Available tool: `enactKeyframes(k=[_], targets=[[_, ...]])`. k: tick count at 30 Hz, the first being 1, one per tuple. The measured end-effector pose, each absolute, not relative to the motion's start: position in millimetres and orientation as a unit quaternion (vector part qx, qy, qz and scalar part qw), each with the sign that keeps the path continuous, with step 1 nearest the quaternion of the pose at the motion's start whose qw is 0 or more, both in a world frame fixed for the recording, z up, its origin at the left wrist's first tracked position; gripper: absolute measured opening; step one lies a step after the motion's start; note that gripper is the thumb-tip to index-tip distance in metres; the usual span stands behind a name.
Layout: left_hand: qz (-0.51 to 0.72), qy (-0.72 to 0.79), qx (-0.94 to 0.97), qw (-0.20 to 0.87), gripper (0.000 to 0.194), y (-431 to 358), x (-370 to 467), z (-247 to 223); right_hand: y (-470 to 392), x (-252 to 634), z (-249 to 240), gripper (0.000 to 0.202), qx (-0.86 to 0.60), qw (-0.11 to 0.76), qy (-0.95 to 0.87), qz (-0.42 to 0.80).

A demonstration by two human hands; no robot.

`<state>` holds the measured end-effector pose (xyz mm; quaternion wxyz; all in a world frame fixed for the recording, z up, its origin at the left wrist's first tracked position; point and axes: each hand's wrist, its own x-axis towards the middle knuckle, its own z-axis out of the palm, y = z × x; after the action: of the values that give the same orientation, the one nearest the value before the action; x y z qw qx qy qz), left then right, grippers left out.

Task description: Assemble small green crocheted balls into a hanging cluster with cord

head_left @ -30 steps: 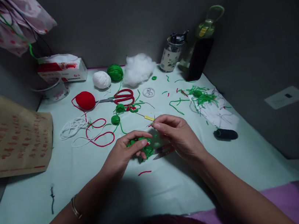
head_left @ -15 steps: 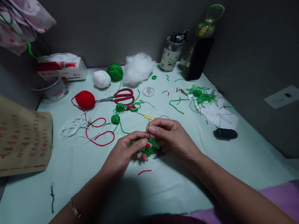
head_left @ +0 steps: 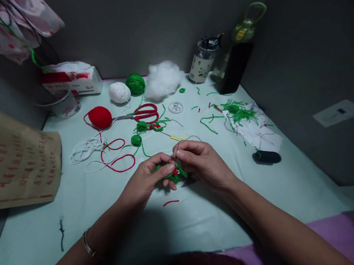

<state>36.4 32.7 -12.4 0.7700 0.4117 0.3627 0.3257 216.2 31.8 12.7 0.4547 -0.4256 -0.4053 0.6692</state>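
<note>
Pale green worktop [head_left: 130, 248] below dark grey walls [head_left: 100, 33]; left hand [head_left: 147, 178] grips a green, red and white crocheted yarn piece [head_left: 176, 174] over the worktop; right hand [head_left: 202, 160] pinches a thin dark strand [head_left: 177, 148] close beside it.

Green yarn piece [head_left: 179, 176], partly red and white, pinched in left hand [head_left: 148, 176]

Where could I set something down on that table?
Bare patches lie between the right forearm and dark roll, and between the left forearm and black cord. Beyond the left hand and right hand it's crowded: red-handled scissors, red yarn ball, white stuffing.
</note>
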Motion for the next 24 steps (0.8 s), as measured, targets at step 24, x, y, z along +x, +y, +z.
enactKeyframes(k=[24], targets=[[0.399,0.434,0.393,0.705,0.02,38.6,31.0,-10.0,28.8,238.8,24.6,0.009,-0.457,0.408,-0.724,0.317]])
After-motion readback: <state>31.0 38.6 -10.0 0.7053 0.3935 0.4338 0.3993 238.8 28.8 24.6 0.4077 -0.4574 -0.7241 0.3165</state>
